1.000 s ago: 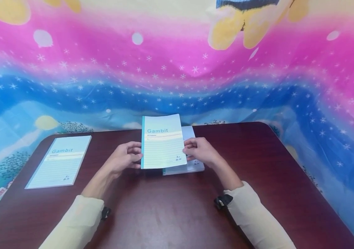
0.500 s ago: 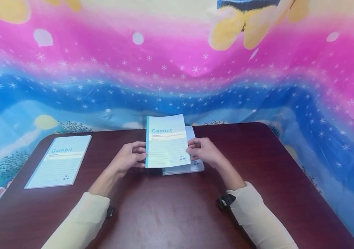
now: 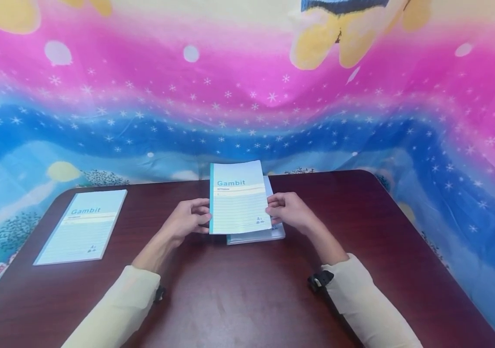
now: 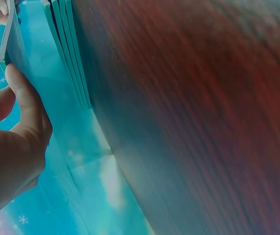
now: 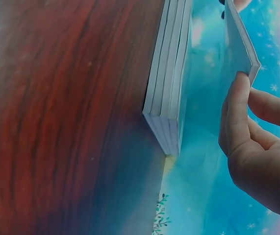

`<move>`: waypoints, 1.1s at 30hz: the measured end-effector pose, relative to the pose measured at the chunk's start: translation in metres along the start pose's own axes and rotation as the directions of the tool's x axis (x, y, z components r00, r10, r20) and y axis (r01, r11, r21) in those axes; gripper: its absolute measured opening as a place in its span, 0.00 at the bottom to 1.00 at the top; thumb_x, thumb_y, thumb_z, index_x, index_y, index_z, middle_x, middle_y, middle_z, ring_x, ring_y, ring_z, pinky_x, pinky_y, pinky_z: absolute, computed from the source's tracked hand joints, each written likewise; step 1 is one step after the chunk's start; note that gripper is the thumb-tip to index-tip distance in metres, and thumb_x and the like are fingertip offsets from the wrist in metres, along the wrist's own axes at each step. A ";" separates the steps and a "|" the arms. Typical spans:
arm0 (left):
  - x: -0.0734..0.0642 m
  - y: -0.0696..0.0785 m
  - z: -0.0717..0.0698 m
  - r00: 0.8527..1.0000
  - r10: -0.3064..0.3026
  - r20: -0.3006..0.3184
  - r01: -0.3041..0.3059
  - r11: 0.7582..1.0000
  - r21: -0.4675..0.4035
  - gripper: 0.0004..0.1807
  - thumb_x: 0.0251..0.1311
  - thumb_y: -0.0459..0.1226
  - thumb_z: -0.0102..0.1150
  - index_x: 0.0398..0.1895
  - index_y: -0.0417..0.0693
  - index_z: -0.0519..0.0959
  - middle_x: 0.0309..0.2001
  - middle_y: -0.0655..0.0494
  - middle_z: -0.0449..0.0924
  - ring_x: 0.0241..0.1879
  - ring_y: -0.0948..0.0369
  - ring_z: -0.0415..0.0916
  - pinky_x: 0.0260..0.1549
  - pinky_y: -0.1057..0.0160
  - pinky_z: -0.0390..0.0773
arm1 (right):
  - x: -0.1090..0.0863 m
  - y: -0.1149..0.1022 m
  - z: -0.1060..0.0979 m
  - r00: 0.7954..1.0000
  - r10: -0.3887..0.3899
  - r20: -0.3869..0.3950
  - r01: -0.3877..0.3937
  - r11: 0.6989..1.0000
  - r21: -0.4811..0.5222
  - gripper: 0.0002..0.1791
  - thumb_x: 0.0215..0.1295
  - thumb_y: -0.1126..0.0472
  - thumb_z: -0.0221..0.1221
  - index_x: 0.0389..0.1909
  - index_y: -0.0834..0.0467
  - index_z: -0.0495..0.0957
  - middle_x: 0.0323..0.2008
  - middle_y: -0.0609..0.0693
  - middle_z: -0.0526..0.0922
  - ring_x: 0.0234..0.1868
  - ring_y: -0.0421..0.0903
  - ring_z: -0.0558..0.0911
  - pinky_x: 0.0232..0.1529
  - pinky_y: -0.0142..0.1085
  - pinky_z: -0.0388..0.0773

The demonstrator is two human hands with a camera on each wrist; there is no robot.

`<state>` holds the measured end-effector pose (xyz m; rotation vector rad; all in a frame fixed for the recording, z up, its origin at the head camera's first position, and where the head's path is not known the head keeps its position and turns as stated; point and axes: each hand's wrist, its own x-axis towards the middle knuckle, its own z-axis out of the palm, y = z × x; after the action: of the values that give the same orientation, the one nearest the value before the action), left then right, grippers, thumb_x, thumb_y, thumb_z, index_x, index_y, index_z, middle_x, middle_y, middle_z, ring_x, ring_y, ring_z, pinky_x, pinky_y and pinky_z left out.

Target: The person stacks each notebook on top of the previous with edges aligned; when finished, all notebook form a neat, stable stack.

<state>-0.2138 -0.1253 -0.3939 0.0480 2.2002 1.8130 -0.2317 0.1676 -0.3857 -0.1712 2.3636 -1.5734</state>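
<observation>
A pale notebook [image 3: 239, 203] with a teal spine and "Gambit" on its cover is held up between both hands. My left hand [image 3: 188, 217] pinches its spine edge, thumb in front and fingers behind. On the opposite edge, my right hand [image 3: 290, 210] pinches the page side the same way. Below it lies a stack of several similar notebooks [image 3: 256, 238], mostly covered by the held one in the head view. Both wrist views show a gap between the held notebook [image 5: 241, 36] and the stack [image 5: 166, 98].
Another Gambit notebook [image 3: 83, 227] lies flat at the table's left side. The dark red-brown wooden table [image 3: 230, 295] has rounded far corners. A colourful printed cloth [image 3: 247, 87] hangs right behind and around it.
Both hands have carried the held notebook to the right, further over the stack. The stack and the notebook on the left have stayed in place.
</observation>
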 end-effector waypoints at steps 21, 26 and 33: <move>0.010 -0.006 0.019 0.999 -0.031 0.022 0.031 0.999 0.012 0.30 0.70 0.25 0.55 0.73 0.30 0.62 0.50 0.36 0.75 0.38 0.55 0.81 0.37 0.57 0.87 | 0.000 0.014 -0.014 0.999 0.040 -0.017 -0.041 0.998 -0.047 0.21 0.71 0.70 0.59 0.63 0.71 0.73 0.51 0.65 0.81 0.45 0.54 0.84 0.44 0.42 0.86; 0.015 -0.005 0.024 0.999 -0.039 0.030 0.038 0.999 0.029 0.30 0.70 0.25 0.55 0.73 0.30 0.62 0.49 0.37 0.75 0.37 0.56 0.81 0.37 0.58 0.87 | 0.002 0.019 -0.018 0.999 0.037 -0.017 -0.038 0.998 -0.048 0.20 0.70 0.71 0.59 0.61 0.72 0.73 0.50 0.66 0.81 0.42 0.54 0.85 0.42 0.42 0.86; 0.018 -0.005 0.030 0.998 -0.052 0.035 0.050 0.997 0.058 0.30 0.70 0.25 0.55 0.74 0.31 0.62 0.47 0.40 0.76 0.39 0.57 0.81 0.37 0.59 0.87 | 0.003 0.025 -0.021 0.999 0.051 -0.014 -0.052 0.996 -0.077 0.21 0.71 0.70 0.59 0.62 0.72 0.73 0.50 0.66 0.81 0.43 0.54 0.85 0.44 0.42 0.86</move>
<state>-0.2233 -0.0943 -0.4072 0.0359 2.2069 1.7092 -0.2395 0.1951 -0.4021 -0.1162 2.4204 -1.4645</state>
